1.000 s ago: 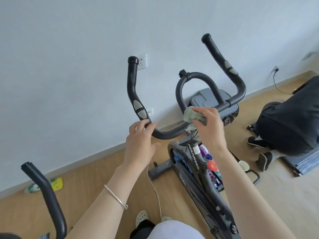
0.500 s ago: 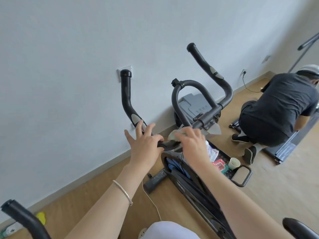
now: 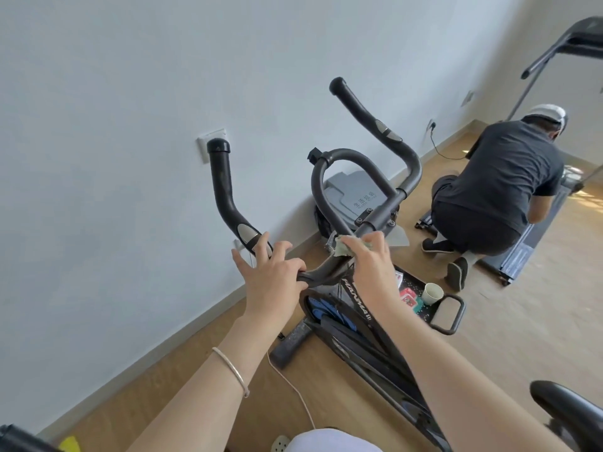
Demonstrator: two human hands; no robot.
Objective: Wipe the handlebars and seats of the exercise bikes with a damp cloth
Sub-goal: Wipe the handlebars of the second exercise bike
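Head view: my left hand (image 3: 270, 275) lies spread over the handlebar (image 3: 225, 197) bend, fingers loose, steadying it. My right hand (image 3: 372, 262) bunches the cloth (image 3: 341, 248) against the centre bar. The cloth looks soft, limp and light, best held wadded and wrapped round the stiff tube.

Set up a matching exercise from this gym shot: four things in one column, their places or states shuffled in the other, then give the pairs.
Column one
1. cloth
2. paper cup
3. bracelet
4. left hand

Column two
A. worn round the left forearm
B. laid on the handlebar, fingers spread
C. standing on the black tray
D. bunched under the right hand

Pairs: 1-D, 2-C, 3-A, 4-B
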